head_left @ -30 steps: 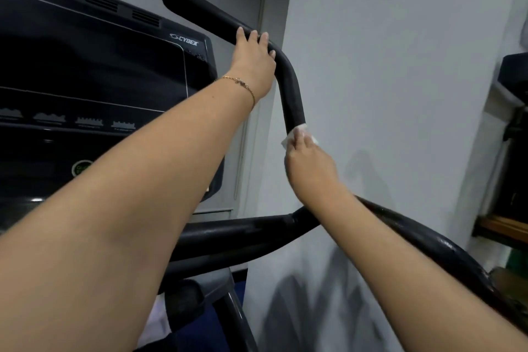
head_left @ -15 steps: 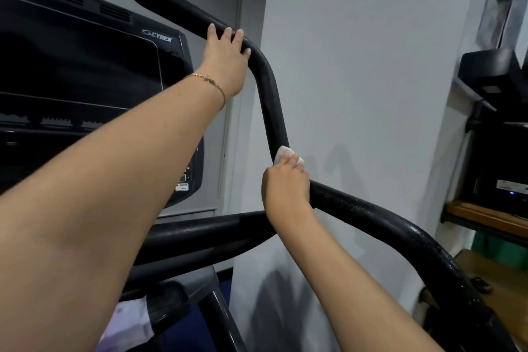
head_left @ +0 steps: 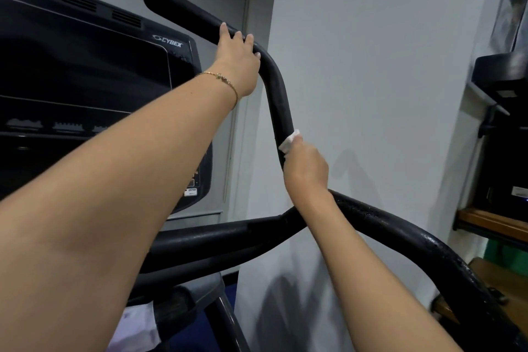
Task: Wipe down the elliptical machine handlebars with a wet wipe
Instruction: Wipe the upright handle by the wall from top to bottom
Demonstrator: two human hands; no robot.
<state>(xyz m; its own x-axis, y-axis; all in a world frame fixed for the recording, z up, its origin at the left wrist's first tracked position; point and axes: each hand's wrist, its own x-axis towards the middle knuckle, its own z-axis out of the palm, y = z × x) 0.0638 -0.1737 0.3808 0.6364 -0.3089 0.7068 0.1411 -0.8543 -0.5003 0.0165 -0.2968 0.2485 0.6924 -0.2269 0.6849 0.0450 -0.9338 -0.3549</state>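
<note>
My left grip (head_left: 237, 63) curls over the bend of the handlebar (head_left: 278, 100), steadying it; my right grip (head_left: 307, 168) clamps the wet wipe (head_left: 289, 140) against the shaft below. The wad's bunched small, so I'd likely miss the bar's far side.

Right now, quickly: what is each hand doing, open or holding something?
Left hand: grips the black curved handlebar at its upper bend.
Right hand: holds a white wet wipe against that handlebar, lower down.
</note>
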